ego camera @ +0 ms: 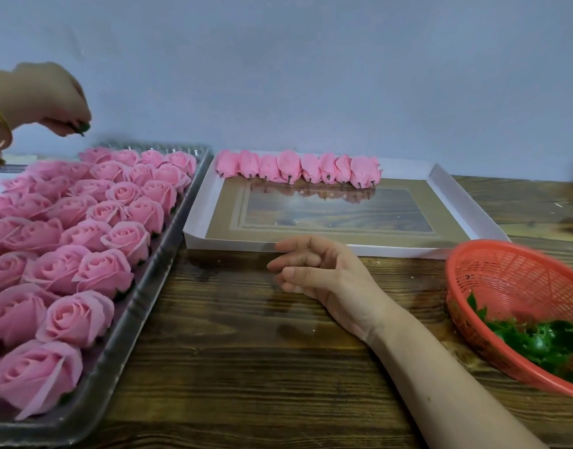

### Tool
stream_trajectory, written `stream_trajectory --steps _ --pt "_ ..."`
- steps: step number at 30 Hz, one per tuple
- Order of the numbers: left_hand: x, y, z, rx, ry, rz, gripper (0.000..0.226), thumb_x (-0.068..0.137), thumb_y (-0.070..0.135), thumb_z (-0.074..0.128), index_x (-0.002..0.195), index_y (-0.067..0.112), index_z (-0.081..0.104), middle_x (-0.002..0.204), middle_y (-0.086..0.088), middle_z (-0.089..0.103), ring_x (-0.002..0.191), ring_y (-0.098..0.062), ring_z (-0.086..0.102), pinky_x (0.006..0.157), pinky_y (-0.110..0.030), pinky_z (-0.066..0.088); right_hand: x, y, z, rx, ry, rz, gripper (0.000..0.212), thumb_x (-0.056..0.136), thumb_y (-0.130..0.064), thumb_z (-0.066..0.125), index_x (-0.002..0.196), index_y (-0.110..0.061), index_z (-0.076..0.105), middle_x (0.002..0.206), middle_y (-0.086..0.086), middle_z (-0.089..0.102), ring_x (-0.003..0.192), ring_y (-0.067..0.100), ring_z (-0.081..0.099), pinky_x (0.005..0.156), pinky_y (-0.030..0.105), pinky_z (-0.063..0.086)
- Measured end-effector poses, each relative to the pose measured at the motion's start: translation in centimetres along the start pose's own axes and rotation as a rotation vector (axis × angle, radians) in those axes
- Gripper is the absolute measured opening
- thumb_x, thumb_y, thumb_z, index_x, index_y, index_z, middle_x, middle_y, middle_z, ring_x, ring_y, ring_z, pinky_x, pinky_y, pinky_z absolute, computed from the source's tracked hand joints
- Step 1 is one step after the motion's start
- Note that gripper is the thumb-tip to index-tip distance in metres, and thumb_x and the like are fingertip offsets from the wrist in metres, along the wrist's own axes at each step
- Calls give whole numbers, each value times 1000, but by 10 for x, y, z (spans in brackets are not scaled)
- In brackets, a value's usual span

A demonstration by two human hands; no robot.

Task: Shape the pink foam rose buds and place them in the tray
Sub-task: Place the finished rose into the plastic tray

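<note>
Left hand pinches a green bit above the roses massed below it. Right hand lies loosely spread on the counter; beyond it, buds line the tray's far wall. Foam likely light, crushable: take the base stub.
</note>
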State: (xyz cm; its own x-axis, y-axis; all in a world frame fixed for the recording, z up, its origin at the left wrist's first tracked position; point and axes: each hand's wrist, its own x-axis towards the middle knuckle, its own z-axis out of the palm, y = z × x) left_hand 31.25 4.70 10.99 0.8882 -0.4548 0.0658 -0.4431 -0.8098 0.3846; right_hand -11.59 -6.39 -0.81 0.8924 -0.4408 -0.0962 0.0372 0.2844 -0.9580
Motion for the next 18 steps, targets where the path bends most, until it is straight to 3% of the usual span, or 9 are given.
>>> stream_trajectory --steps 5,8,12,16,18 --pt "29 -35 -1 19 13 -40 6 88 -9 60 83 -10 60 68 -17 64 39 -21 57 36 -30 51 1 0 0 -3 0 8 37 69 -5 70 106 -8 66 95 14 73 84 17 70 74 24 56" --pt "39 -46 5 8 1 -42 9 87 -9 61 79 -7 59 67 -18 66 49 -26 61 44 -31 53 2 0 1 17 -3 12 37 68 -5 69 105 -7 67 94 14 73 82 16 70 72 23 55" --pt "46 -54 14 20 -6 -33 8 86 -9 63 78 -8 61 65 -19 66 50 -29 61 59 -36 55 3 -1 0 26 -8 28 36 69 -6 69 105 -7 67 95 15 73 82 16 70 73 24 55" --pt "46 -54 22 18 -56 -7 8 86 -8 63 79 -8 61 62 -17 65 50 -28 61 49 -33 55 3 -1 0 46 -8 34 35 69 -5 68 104 -6 68 95 15 73 79 17 69 73 24 56" --pt "45 -55 27 18 -81 -5 8 86 -10 64 78 -8 61 62 -18 66 53 -27 61 55 -34 56 3 -1 0 53 -11 39 34 69 -5 68 103 -6 68 95 15 73 79 17 69 73 24 55"
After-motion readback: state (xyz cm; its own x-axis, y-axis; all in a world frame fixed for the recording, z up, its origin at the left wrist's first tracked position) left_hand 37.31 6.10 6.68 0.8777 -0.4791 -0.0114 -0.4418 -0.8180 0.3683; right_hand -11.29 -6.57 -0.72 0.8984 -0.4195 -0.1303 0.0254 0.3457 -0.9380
